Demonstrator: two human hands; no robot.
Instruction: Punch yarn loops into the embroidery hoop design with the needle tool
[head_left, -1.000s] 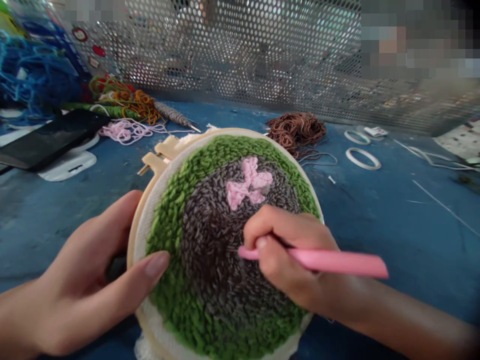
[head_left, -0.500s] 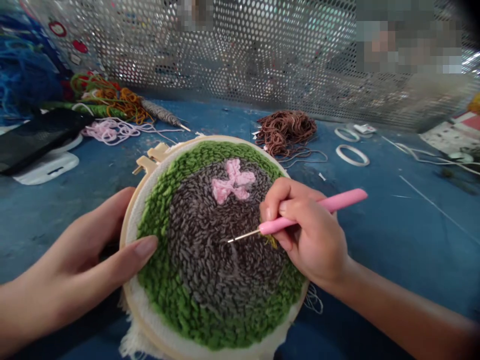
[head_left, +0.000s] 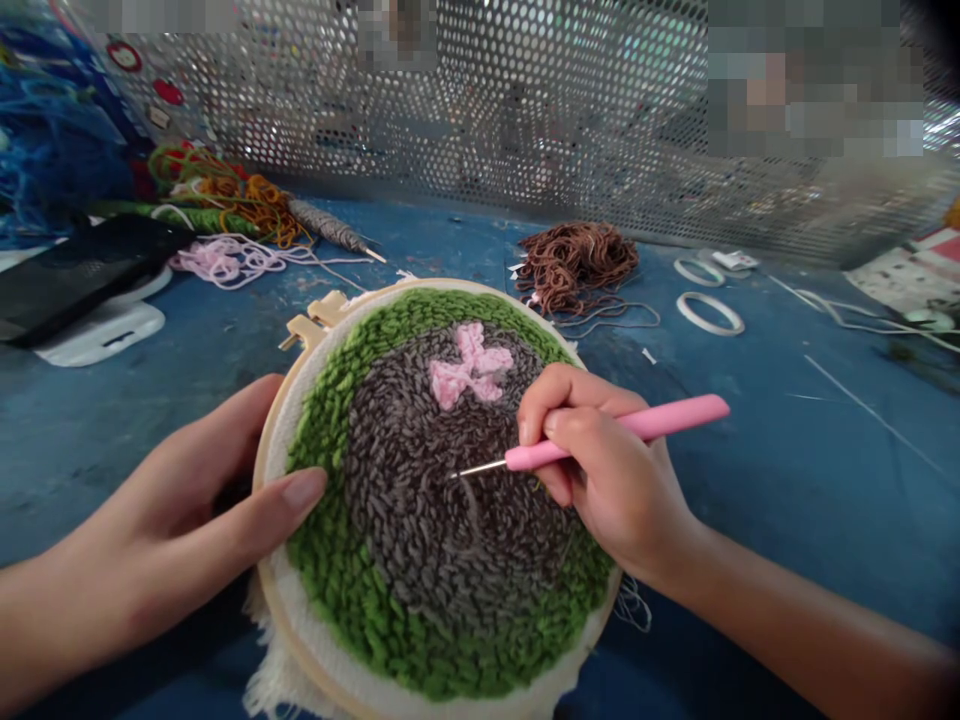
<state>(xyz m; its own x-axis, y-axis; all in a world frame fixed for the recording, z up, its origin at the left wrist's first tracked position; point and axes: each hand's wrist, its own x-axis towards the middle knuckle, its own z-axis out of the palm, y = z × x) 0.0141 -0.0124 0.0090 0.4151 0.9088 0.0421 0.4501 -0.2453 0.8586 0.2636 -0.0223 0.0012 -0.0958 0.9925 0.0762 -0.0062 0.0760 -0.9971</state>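
1. The left hand (head_left: 172, 530) is gripping the hoop (head_left: 294, 362) by its rim, thumb lying on green loops (head_left: 337, 400).
2. The right hand (head_left: 611, 485) is pinching a pink needle (head_left: 630, 427); the tip is touching grey loops (head_left: 420, 545) just left of its fingers (head_left: 551, 395).
3. Brown yarn (head_left: 574, 262) is lying beyond this hand.

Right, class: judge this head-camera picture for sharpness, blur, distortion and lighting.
Head view: yarn loops in the embroidery hoop, the left hand gripping it and the right hand holding the pink punch needle are sharp; the right forearm is smeared; the perforated screen behind is soft, with pixelated blocks; edges bend, wide-angle; light even, shadows faint.
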